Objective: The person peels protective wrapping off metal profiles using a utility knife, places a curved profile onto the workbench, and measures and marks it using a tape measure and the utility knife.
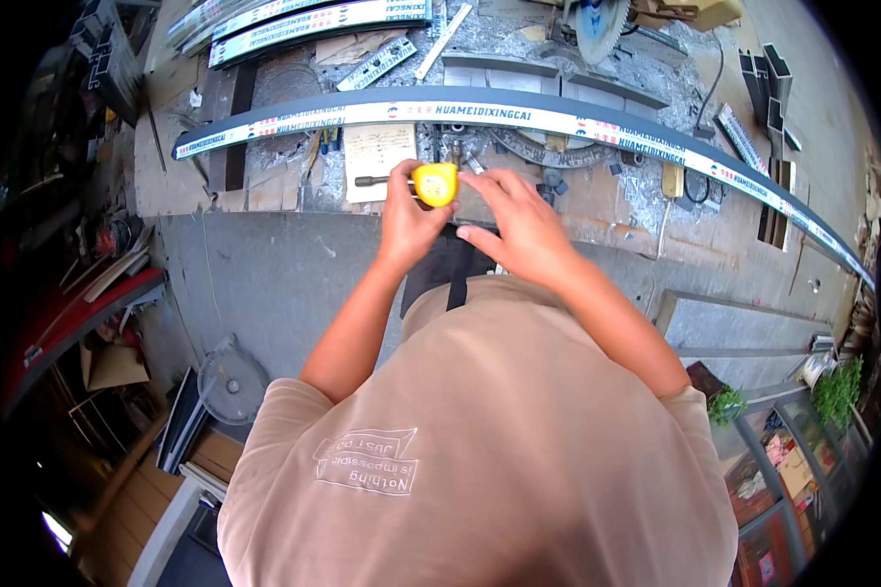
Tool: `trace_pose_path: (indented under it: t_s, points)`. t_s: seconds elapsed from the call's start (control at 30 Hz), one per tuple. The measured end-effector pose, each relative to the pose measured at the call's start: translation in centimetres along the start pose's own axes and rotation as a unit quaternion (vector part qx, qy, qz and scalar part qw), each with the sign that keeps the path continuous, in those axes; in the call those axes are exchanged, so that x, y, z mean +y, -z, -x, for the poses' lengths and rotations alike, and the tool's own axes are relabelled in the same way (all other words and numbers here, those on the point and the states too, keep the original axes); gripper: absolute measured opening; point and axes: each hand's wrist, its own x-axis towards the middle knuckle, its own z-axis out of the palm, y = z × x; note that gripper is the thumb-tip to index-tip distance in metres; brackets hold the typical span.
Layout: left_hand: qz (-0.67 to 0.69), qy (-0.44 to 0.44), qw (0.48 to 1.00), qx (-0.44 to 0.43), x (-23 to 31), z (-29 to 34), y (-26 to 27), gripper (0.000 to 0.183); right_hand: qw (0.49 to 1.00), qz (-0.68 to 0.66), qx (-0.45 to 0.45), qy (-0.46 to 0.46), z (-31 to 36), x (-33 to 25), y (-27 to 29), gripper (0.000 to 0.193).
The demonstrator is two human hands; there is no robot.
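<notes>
A yellow tape measure (436, 185) sits in my left hand (408, 217), whose fingers and thumb close round its left and lower sides. My right hand (527, 223) is just to the right of it, thumb and forefinger apart. The forefinger's tip comes close to the case; whether they touch I cannot tell. Beneath my hands lies a handwritten sheet of paper (374, 152) on the bench, with a dark-handled screwdriver (370, 181) across its lower part. Beyond them a long profile bar with printed film (499, 112) spans the bench from left to right.
A circular saw blade (597, 27) stands at the far side, behind a metal fence (504, 74). More film-covered profiles (318, 29) are stacked at the far left. Metal chips and offcuts litter the workbench (597, 210). A round grey fan-like object (233, 382) stands low on the left.
</notes>
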Motion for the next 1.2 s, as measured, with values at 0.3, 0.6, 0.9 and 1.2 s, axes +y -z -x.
trace_pose_path:
  t_s: [0.3, 0.6, 0.9, 1.2]
  points:
    - [0.114, -0.039, 0.976, -0.181, 2.4, -0.1, 0.5, 0.098, 0.99, -0.138, 0.002, -0.022, -4.3, 1.4, -2.0, 0.081]
    - [-0.277, -0.137, 0.946, -0.101, -1.0, -12.7, 2.1, 0.084, 0.981, -0.084, 0.091, -0.15, -3.6, 11.8, 0.5, 0.064]
    - [-0.416, -0.222, 0.874, -0.12, -5.8, -19.5, 1.9, 0.054, 0.94, -0.124, 0.141, -0.285, -3.4, 13.5, 2.0, 0.056]
    - [-0.367, -0.188, 0.898, -0.155, -8.6, -25.7, 12.6, 0.061, 0.958, -0.088, 0.086, -0.259, -3.6, 9.5, -0.4, 0.07]
